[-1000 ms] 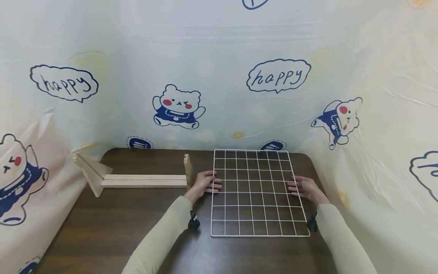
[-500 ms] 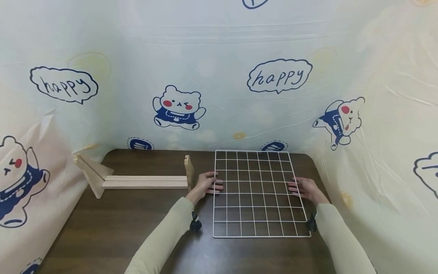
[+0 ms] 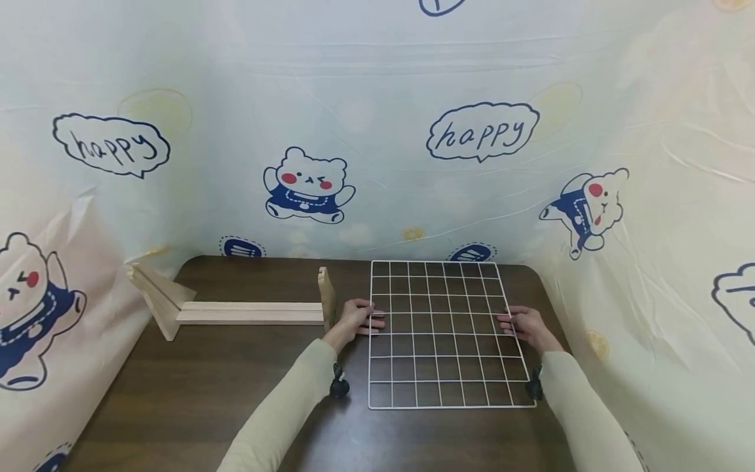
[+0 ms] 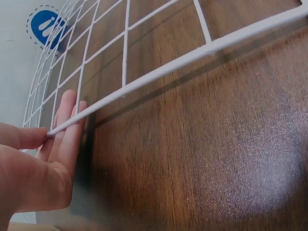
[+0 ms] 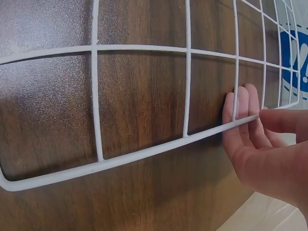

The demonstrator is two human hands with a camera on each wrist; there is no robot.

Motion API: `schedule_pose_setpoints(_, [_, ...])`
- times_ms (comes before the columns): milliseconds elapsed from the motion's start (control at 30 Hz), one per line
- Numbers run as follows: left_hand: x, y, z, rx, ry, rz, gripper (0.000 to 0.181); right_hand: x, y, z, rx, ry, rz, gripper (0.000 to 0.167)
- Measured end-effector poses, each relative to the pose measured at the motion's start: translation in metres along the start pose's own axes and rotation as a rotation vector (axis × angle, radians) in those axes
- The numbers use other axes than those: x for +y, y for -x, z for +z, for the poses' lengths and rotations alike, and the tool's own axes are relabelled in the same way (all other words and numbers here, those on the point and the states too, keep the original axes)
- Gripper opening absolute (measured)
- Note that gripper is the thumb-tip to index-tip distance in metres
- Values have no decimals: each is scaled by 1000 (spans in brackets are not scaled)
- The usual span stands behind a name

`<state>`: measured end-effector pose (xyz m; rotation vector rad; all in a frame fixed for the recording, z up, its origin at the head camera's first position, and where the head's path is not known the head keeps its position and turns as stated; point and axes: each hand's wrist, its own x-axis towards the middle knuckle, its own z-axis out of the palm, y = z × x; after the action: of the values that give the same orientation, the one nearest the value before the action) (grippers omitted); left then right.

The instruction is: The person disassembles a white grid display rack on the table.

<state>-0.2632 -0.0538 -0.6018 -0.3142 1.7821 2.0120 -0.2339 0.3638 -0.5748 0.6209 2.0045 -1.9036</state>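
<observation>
A white wire grid panel [image 3: 436, 334] lies nearly flat over the brown table, its far edge close to the back curtain. My left hand [image 3: 356, 318] pinches its left edge, the thumb on top of the rim wire and the fingers beneath. At the opposite edge my right hand [image 3: 527, 326] grips the rim wire the same way. In the left wrist view the thumb presses on the rim of the grid panel [image 4: 126, 89], and a shadow falls on the wood below it. The right wrist view has the fingers under the panel [image 5: 144, 153], showing through its openings.
A wooden stand [image 3: 250, 313], two upright end pieces joined by a pale bar, is on the left of the table [image 3: 224, 380]. Its right end piece [image 3: 326, 296] stands close to my left hand. A printed curtain [image 3: 377, 85] encloses the back and sides.
Both hands keep their hold on the grid panel. Its far edge has dropped slightly, and the panel has shifted a touch to the right in view. The wooden stand stays put.
</observation>
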Motion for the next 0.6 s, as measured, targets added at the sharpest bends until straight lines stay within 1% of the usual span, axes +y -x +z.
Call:
schedule_pose_setpoints(100, [1,-1,2,5,-4,6,27,1,0,-1,12,22,-14,45])
schedule_pose_setpoints(167, [1,0,1,13,-15,14,26,3,0,-1,6,50,-30,46])
schedule_pose_setpoints(367, [2,1,1,17,-76,38,26,7,0,1,55,186,-91,47])
schedule_pose_setpoints(467, [3,0,1,36,-127,40,28,8,-1,2,87,230,-95,48])
schedule_pose_setpoints(600, [5,2,3,80,-232,48,33,10,-4,4,122,263,-93,48])
